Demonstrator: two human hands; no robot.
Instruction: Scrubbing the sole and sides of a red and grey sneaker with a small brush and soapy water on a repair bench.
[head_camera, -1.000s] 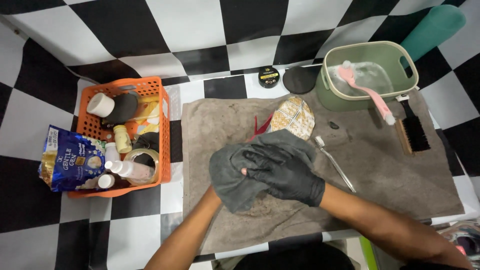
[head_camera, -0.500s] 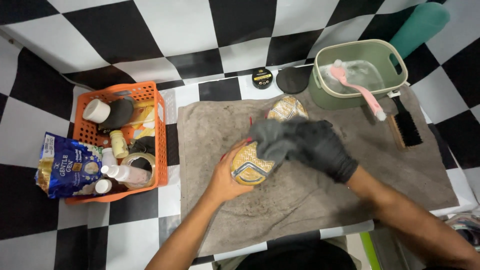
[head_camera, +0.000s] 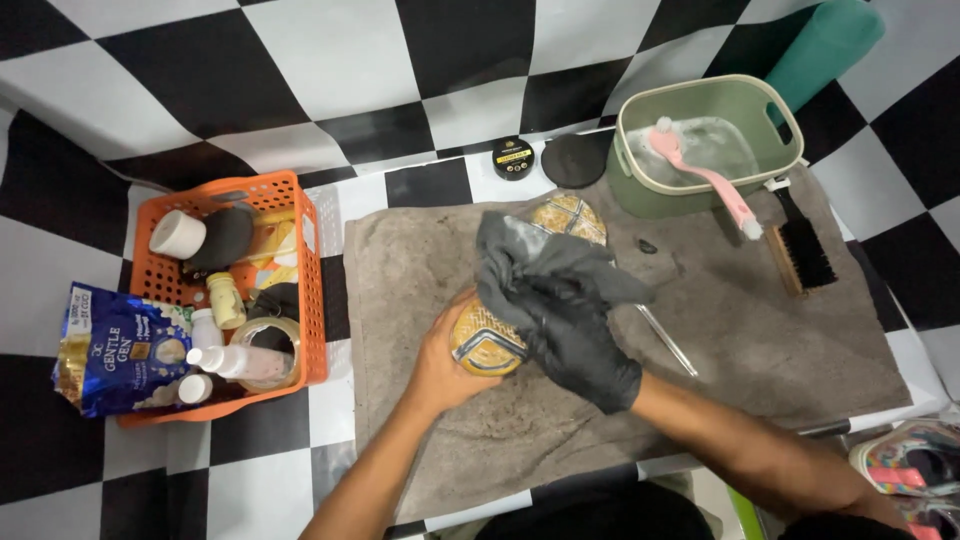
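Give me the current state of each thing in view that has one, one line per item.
Left hand: bare, gripping the shoe.
Right hand: black glove on, pressing the cloth to the shoe.
Shoe: held sole up, over the towel.
Grey cloth: crumpled, draped over the shoe.
Second shoe: lying on the towel.
Green tub: open, pink brush resting across it.
Black brush: lying on the towel.
Round tin: closed.
Orange basket: full.

orange basket of bottles at left; green tub, black brush at right

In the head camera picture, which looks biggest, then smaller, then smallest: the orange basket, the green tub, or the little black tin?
1. Orange basket
2. Green tub, slightly smaller
3. Little black tin, clearly smallest
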